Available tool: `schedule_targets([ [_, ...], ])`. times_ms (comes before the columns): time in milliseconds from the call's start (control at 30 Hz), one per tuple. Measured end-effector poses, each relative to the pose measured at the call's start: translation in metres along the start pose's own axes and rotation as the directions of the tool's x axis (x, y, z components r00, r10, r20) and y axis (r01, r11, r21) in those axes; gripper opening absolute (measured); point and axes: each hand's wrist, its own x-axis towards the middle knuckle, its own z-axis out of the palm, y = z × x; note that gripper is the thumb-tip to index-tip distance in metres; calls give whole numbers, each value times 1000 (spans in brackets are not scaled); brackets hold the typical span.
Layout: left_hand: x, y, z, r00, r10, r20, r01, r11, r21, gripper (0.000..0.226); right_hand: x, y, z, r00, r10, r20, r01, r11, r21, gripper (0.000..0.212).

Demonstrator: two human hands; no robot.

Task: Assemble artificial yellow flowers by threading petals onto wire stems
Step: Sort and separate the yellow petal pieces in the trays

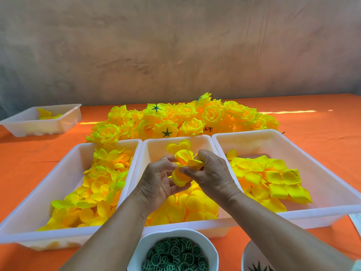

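Both hands are working over the middle tray [175,138]. Left hand [159,178] is lying palm up, fingers curling round a half-built yellow flower [183,156]. Right hand [209,173] is pinching the flower from the other side, thumb and fingertips clamping its outer layer. A round petal [179,178] is hanging just below the pinch, touching the left palm. Loose petals [191,208] are lying in the tray directly under the grip. Left tray [109,142] and right tray [244,133], both holding petals, are flanking the hands. Finished flowers [175,118] are lying heaped beyond the grip, past the trays. Bowl [152,234] of green rings [175,255] is sitting nearer than the grip, between the forearms.
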Motion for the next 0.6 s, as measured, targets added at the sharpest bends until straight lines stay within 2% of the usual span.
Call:
schedule_targets([
  [100, 0, 0, 1, 1000, -8, -19, 9, 1000, 29, 42, 0, 2, 1, 999, -22, 35, 23, 999, -36, 37],
  [200, 1, -1, 2, 1000, -5, -9, 6, 998, 64, 17, -1, 0, 1, 997, -42, 69, 44, 999, -24, 40],
  [233, 0, -1, 2, 1000, -3, -9, 4, 998, 68, 15, -1, -1, 1, 996, -44, 80, 44, 999, -2, 40],
  [400, 1, 0, 3, 992, 29, -120, -18, 995, 96, 40, -3, -4, -3, 994, -47, 103, 37, 995, 96, 37],
  [600, 1, 3, 3, 983, 33, -180, -28, 999, 27, 40, 0, -4, -3, 997, 13, 72, -23, 989, 145, 42],
])
